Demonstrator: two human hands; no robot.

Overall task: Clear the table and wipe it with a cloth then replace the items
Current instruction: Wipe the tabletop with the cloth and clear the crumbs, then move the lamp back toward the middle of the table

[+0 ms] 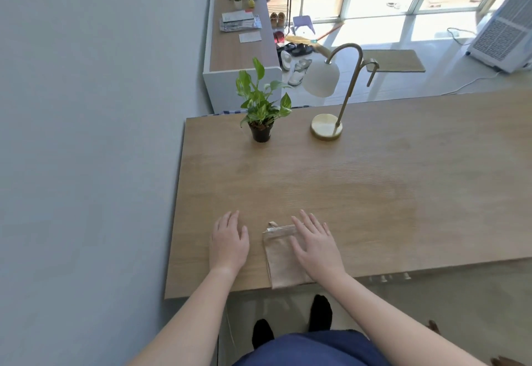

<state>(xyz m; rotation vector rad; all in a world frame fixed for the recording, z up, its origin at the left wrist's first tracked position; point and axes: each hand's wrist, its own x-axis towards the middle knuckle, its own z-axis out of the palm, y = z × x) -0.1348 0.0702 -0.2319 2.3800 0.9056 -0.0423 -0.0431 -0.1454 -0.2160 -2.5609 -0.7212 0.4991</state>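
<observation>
**Head view: both hands lying flat at the near edge of the table, one on the folded cloth**

Head view. A person is standing at the near edge of a wooden table and looking down over both forearms. The right hand is resting palm down on a folded beige cloth, its fingers straight and slightly spread, curling round nothing. The cloth is lying flat near the table's near left corner, with its near end reaching the near edge and a small loop showing at its far end. The left hand is lying palm down on the bare wood just beside the cloth, to its left, without touching it. Its fingers are straight and close together, holding nothing. A potted plant in a dark pot is standing upright by the far edge, toward the far left corner. A desk lamp with a round brass base, a curved stem and a white shade is standing to the right of the plant, apart from it. Beyond the far edge, a low sideboard is running along the wall, and shoes are lying on the floor beside it.
</observation>
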